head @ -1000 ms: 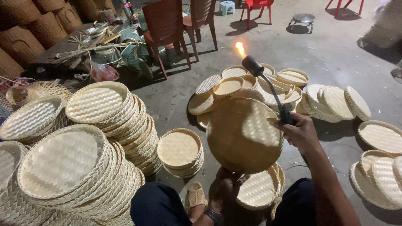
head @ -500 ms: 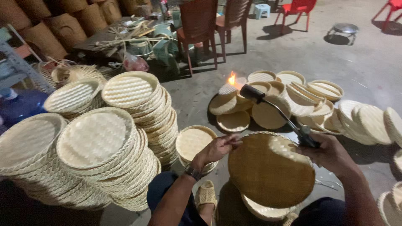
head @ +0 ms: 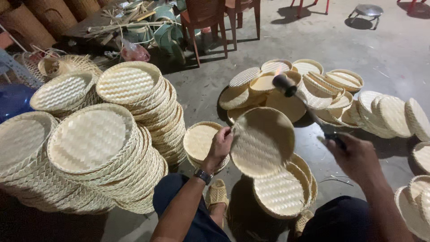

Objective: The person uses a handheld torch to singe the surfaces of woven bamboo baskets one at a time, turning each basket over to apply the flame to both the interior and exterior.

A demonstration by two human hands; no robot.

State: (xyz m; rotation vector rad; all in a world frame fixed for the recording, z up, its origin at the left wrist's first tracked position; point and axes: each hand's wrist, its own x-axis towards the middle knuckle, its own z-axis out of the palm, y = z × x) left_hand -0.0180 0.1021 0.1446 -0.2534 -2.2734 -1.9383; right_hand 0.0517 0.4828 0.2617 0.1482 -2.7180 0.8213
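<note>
A small stack of trays [head: 282, 195] lay on the floor between the person's knees. Just above it, the left hand [head: 219, 145] gripped the left rim of a round woven tray [head: 262, 142], tilted up on edge with its hollow side toward the camera. The right hand [head: 356, 159] was closed around the handle of a torch [head: 304, 101], whose nozzle reached over the tray's upper rim with a small flame at its tip. Tall tray stacks [head: 125, 130] stood to the left. Loose trays [head: 331, 83] lay scattered beyond, with chairs [head: 206, 18] farther back.
</note>
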